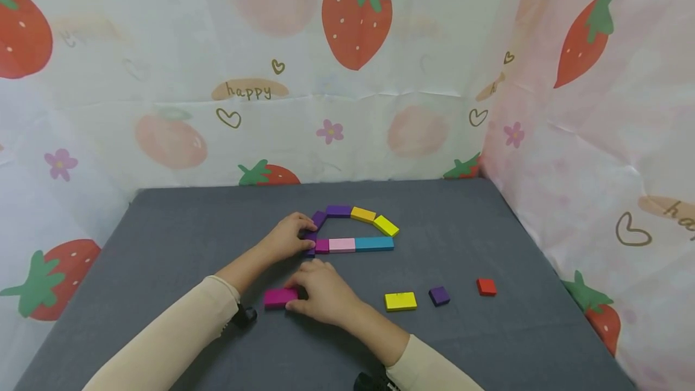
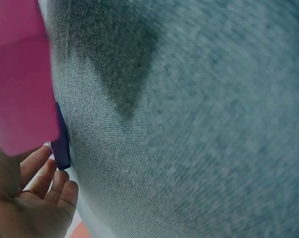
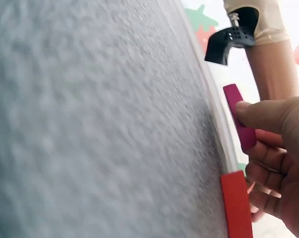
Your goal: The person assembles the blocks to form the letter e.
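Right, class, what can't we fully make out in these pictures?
Head: middle of the purple block, behind the left hand.
Head: right end of the held magenta block, behind the right hand.
Left wrist: upper part of that block, past the top edge.
Right wrist: lower end of the red block, past the bottom edge.

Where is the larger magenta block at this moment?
In the head view, the larger magenta block is left of centre, held by the right hand, nearer the camera than the left hand.
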Demonstrator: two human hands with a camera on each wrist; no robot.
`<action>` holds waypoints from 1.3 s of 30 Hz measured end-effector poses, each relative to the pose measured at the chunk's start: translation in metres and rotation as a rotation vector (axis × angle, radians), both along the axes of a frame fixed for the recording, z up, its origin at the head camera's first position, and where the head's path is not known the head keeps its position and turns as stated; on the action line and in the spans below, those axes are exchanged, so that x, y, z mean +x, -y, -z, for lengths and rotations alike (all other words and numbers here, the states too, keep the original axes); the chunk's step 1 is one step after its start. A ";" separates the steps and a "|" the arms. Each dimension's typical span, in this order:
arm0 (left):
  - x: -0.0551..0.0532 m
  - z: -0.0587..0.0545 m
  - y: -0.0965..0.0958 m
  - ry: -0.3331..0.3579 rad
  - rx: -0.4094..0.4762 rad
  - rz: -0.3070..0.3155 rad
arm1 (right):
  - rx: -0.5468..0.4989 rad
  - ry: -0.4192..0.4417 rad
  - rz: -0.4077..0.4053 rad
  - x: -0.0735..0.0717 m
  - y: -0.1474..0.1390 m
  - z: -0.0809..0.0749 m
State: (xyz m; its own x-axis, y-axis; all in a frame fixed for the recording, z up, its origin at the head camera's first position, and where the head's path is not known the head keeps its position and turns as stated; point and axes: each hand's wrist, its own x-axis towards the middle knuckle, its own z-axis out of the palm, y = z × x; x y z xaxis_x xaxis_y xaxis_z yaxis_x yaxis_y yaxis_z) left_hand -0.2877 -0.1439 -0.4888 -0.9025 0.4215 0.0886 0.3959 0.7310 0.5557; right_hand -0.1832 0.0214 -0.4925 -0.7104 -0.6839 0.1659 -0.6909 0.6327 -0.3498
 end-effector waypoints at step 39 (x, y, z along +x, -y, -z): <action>0.001 0.000 -0.001 0.024 -0.032 -0.031 | -0.094 0.094 0.307 -0.019 -0.042 -0.005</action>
